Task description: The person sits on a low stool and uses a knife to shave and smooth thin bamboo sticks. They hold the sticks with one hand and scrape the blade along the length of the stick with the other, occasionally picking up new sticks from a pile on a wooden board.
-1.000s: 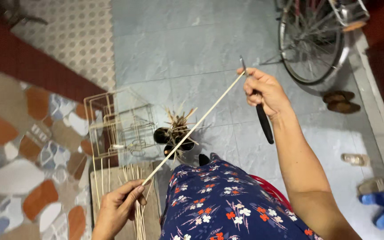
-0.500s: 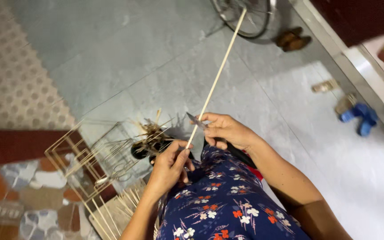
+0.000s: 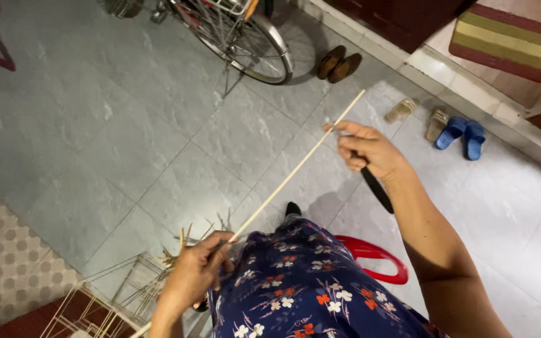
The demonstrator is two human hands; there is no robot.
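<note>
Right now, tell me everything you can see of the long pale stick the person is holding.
The stick is a long, thin, straight strip, pale tan, looking like split bamboo or wood. It runs on a slant from lower left to upper right, held in the air above the grey tiled floor. The left hand pinches it low down, by the floral-clad knee; a short stretch pokes out below that hand. The right hand meets it near its upper end, also gripping a dark-handled knife. The tip reaches just past that hand.
</note>
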